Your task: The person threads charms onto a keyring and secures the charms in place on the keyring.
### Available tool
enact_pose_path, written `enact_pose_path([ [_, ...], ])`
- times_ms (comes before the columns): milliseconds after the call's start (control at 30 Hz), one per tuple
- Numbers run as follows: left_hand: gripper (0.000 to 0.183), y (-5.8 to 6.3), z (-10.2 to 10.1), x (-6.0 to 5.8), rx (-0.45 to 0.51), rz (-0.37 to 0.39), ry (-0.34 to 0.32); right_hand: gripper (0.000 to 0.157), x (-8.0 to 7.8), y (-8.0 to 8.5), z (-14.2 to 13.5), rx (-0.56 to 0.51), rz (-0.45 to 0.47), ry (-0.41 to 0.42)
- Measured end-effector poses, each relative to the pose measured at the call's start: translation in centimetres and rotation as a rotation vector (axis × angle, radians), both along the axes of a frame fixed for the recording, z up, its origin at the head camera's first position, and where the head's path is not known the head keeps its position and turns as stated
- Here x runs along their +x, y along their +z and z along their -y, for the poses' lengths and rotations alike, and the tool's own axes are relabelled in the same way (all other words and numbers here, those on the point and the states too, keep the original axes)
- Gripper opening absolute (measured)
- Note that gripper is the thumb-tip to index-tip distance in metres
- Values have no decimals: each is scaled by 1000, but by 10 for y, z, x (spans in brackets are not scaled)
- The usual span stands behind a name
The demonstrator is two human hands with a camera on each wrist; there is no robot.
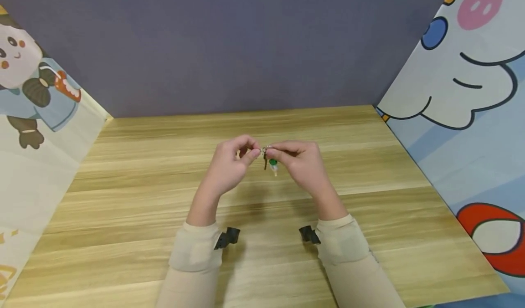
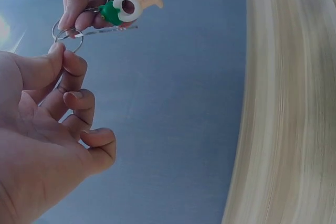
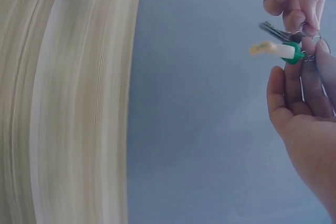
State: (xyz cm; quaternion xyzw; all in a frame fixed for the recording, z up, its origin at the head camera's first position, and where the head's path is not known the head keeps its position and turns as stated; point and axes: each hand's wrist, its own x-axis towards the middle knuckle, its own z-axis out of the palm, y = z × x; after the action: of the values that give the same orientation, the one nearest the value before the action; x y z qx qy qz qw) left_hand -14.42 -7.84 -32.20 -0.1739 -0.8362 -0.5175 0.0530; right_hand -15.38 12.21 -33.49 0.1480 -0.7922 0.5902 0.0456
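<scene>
Above the table my two hands meet at a small bunch of metal rings. With thumb and index finger my left hand (image 1: 229, 166) pinches a thin key ring (image 2: 82, 42); its other fingers are loosely curled. My right hand (image 1: 301, 164) pinches the keychain's ring (image 2: 53, 29) right beside it, and the two rings overlap. From them hang a key (image 3: 273, 31), seen nearly edge-on in the left wrist view, and a small figurine charm (image 2: 127, 8) with a green top, white ring-shaped middle and pale legs. Fingertips hide part of the rings.
The wood-grain table (image 1: 143, 207) lies beneath both hands. A grey-blue panel (image 1: 246, 48) rises at its back edge. Cartoon-printed panels stand on the left (image 1: 24, 176) and right (image 1: 443, 157). A black wrist camera mount (image 1: 227, 238) sits on the left sleeve, another (image 1: 309, 235) on the right.
</scene>
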Motion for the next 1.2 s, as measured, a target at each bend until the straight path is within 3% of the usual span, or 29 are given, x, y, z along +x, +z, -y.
enact_pose_path([
  [300, 7, -2, 3, 1, 165, 80, -43, 17, 2, 1, 1, -168, 99, 25],
  [667, 5, -8, 0, 1, 322, 145, -80, 20, 1, -6, -1, -272, 99, 90],
  [867, 7, -13, 0, 1, 276, 151, -66, 20, 3, -6, -3, -216, 148, 43],
  [1200, 10, -9, -5, 1, 119, 33, 21, 18, 3, -2, -4, -83, 85, -39],
])
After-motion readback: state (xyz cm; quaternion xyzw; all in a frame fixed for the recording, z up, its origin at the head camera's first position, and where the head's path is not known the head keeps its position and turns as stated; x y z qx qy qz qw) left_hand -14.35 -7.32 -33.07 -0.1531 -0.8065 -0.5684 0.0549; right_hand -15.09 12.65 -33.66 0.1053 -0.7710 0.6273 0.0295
